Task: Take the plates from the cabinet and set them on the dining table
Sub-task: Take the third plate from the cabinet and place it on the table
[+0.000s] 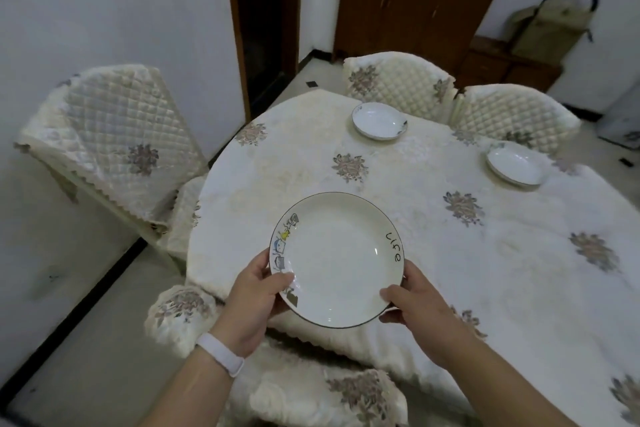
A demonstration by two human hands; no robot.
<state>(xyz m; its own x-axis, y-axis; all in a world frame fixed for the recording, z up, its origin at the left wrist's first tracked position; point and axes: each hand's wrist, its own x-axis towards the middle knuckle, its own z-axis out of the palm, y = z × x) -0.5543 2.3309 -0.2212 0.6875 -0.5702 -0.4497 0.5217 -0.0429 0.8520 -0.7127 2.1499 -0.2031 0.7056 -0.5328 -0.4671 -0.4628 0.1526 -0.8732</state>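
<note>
Two bare forearms come in from the bottom edge, no sleeves showing on either one. The left hand [254, 302] has a plain white band [221, 352] snug round its wrist, smooth and rounded. The right hand [420, 307] wears nothing at all.

One head-worn camera, looking forward and steeply down. It's close over the near edge of the table [398, 163]. Wide angle, walls bending.

A white deep plate [337, 260] with a dark rim, cartoon drawings and the word "Life" is held level above the near edge of the bench. Two more white plates [379, 121] [516, 167] lie flat on its far side, well apart.
</note>
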